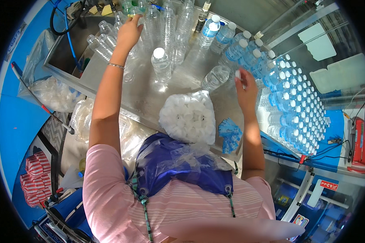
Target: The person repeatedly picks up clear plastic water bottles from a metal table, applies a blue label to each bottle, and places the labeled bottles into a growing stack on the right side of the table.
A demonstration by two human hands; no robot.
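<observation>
At the back left of a steel worktop (pixel 144 95), my left hand (pixel 129 32) is closed at the top of a clear plastic bottle (pixel 135 12); the fingertips are partly hidden among uncapped empty bottles (pixel 167 24). My right hand (pixel 246 87) pinches the white cap (pixel 237 74) of a tilted clear bottle (pixel 216 77), its neck toward my fingers. A capped, unlabelled bottle (pixel 161 67) stands upright between my arms. In front of me a clear bag of white caps (pixel 188 117) rests at the worktop's near edge. Blue labels (pixel 230 135) lie beside it.
Capped bottles with blue labels (pixel 235 50) stand at the back right, beside a dense block of more bottles (pixel 294 105). A steel sink (pixel 71 56) with a blue hose (pixel 71 38) is at the left. Plastic bags (pixel 56 93) hang near a red-tipped pole (pixel 30 89). A blue apron (pixel 162 162) covers my lap.
</observation>
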